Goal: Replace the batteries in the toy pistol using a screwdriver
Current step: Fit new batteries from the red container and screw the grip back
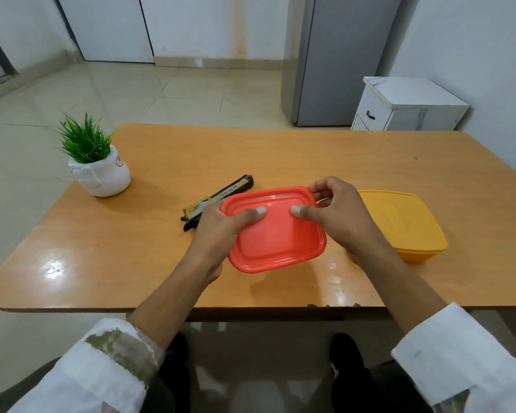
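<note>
Pistol first: the toy pistol [227, 190] lies flat on the table [251, 150], black with a yellowish label along its side, running diagonally. Its near end is tucked behind our left hand [218, 234] and the red box [277, 239], so we only see part of it, and neither hand is on it.

What we're actually holding is that red box, tilted with the lid facing us. Left hand grips its left edge, thumb flat on the lid, the other fingers hidden behind the box. Right hand [340, 216] grips the far right corner, thumb on the lid and fingers curled round the rim. The two thumb tips sit near each other on top.

Just right of that, partly behind our right wrist, a yellow box [405, 222] with its lid on. Over at the far left corner, a little green plant [85, 141] in a white pot [108, 180], well apart from everything. Off the table, a white drawer cabinet [399, 105] stands beside a grey fridge [325, 55].
</note>
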